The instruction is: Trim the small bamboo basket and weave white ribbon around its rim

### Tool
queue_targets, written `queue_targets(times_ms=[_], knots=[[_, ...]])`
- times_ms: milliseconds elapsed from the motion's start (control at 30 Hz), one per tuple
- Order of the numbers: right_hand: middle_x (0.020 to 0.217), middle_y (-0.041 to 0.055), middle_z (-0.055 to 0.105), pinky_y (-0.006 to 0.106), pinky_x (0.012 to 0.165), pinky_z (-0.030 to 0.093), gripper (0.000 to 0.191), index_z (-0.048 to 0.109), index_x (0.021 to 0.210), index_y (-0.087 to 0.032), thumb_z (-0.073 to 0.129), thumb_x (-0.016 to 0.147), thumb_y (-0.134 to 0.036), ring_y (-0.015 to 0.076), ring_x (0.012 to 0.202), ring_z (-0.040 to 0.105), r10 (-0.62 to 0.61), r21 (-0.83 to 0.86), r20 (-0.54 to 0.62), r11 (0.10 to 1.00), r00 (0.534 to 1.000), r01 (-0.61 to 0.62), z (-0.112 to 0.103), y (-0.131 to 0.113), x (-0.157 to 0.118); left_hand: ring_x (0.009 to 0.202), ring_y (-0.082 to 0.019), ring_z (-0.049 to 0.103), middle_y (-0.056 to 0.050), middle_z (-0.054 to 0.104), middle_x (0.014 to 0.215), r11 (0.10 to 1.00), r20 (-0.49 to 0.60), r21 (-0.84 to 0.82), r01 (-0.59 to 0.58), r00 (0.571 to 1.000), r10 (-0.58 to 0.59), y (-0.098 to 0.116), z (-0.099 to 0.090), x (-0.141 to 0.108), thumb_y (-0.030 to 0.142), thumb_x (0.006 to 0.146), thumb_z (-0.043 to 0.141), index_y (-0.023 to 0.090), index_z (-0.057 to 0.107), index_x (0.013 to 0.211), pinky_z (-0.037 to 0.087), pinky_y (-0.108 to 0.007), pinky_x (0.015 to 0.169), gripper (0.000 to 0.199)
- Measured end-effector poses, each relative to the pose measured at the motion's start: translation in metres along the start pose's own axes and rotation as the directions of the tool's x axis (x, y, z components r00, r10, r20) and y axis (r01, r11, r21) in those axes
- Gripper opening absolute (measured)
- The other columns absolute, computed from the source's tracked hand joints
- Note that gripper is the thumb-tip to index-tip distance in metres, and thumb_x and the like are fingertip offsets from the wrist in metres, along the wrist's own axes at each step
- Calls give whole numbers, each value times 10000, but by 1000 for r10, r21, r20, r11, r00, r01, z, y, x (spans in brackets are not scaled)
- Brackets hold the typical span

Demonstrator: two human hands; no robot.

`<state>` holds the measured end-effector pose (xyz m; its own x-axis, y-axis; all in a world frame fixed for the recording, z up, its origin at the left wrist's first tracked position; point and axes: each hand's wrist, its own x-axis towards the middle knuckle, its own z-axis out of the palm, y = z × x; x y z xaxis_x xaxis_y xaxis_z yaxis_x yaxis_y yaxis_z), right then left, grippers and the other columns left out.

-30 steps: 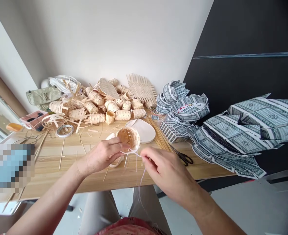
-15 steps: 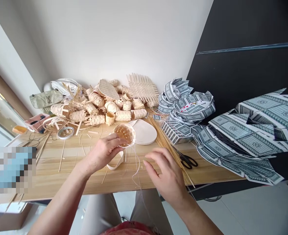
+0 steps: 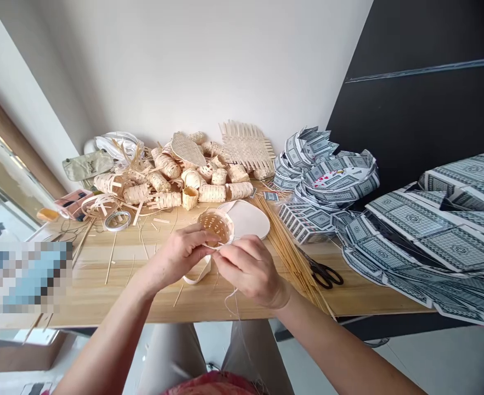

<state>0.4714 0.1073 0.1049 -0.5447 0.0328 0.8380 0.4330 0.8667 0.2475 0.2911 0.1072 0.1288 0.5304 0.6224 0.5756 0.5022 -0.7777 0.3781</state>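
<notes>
Hands together, knuckles nearly touching — left hand clamped on a small round woven wood-strip basket, rim up, no long axis — right hand pinching a white thread at its near rim.

My left forearm and right forearm reach in from the bottom of my view and angle toward the centre. My left hand is turned knuckles-up, its fingers curled forward. My right hand sits just beside it, bent at the wrist, its fingers curled inward toward my left fingertips.
</notes>
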Motion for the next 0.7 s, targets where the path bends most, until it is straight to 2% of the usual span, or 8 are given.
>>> queue_targets(times_ms=[133,267,367,467,533,567,633,700], knots=[[750,16,640,307,627,416,194,575,665,-161,510,824,-72,151,710,525,-50,202,8,978,999,47,-2,-30,6,691,-117,595,-35,599,764,1000,-30,-21,11,999,-12,-1,2,-3,161,868,512,145,665,876,470,-206,595,154],[655,22,603,235,522,410,210,585,824,-128,386,848,-67,104,567,513,251,375,120,884,960,-278,-5,-49,7,692,-111,598,-32,598,776,1000,-76,0,15,997,-15,-1,3,-6,152,857,529,152,669,879,473,-196,593,142],[658,11,604,217,522,408,228,583,817,-161,377,899,-107,97,560,528,336,401,167,836,927,-375,-9,-45,2,689,-116,606,-34,610,786,996,-111,80,47,993,-38,-1,4,-9,162,863,520,165,673,898,477,-204,599,157],[572,-19,547,212,490,399,186,596,814,-186,437,905,-159,94,496,501,550,496,146,678,822,-542,-17,-44,-11,667,-112,600,-29,609,773,986,-175,149,74,983,-47,-2,5,-12,184,870,509,173,674,908,469,-198,584,170],[509,-36,496,218,441,369,171,617,821,-212,468,901,-233,93,433,453,721,587,200,454,663,-670,-28,-49,-31,655,-108,592,-25,602,759,980,-228,182,81,973,-38,-3,4,-14,189,869,509,173,674,905,465,-191,576,169],[468,-44,458,226,420,347,178,627,801,-226,492,892,-296,94,402,415,804,616,239,308,545,-725,-35,-52,-45,648,-106,589,-22,598,749,976,-248,199,82,968,-31,-3,3,-14,190,868,510,173,674,902,464,-189,573,168],[399,-55,374,240,383,312,229,633,764,-246,543,846,-441,95,353,342,921,619,322,-30,218,-785,-54,-59,-82,632,-102,584,-18,589,726,969,-276,234,76,961,-8,-3,1,-15,188,866,511,167,674,893,464,-184,567,167],[414,-44,343,252,340,298,281,619,754,-274,595,756,-554,111,339,350,917,547,386,-311,-95,-778,-79,-63,-126,624,-99,581,-19,586,720,963,-291,261,71,957,8,-3,-1,-15,184,866,508,157,674,886,462,-181,561,169]])
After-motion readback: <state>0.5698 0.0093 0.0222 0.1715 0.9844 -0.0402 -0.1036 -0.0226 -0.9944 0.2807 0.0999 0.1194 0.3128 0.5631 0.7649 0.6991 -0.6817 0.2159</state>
